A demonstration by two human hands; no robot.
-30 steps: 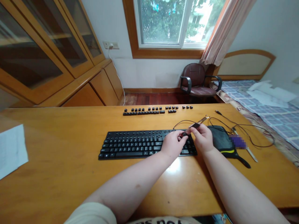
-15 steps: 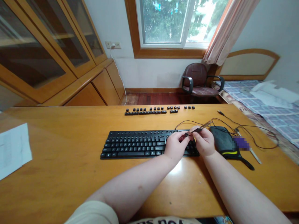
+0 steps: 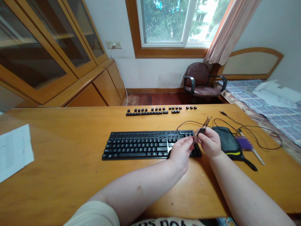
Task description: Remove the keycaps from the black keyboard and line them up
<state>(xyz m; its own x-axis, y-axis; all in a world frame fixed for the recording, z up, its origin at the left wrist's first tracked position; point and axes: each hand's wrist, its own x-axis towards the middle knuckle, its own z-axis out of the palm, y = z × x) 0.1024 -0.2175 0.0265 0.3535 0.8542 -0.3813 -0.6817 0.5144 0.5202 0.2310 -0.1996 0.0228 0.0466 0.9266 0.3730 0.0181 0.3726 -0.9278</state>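
Both hands meet over the right end of a black keyboard [image 3: 136, 147], whose top row lacks keycaps. My right hand [image 3: 211, 143] is closed around a keycap puller [image 3: 206, 122] with copper-coloured prongs and a dark middle; the prongs point up and away. My left hand [image 3: 180, 155] is pinched at the puller's lower end, and whether a keycap sits between its fingers is hidden. Loose black keycaps [image 3: 153, 113] lie in two lines near the table's far edge. My hands cover part of the number pad.
A dark pouch [image 3: 226, 141] with a yellow stripe, a blurred purple item [image 3: 245, 143] and a white stick [image 3: 259, 157] lie right of the keyboard. A black USB cable [image 3: 255, 128] loops behind them. Paper sheets [image 3: 15, 152] rest on the table [image 3: 70, 175] at the left.
The puller has turned to stand more upright, and my right hand has shifted slightly right. My left hand has rotated, moving lower and right, exposing more of the keyboard's upper right.
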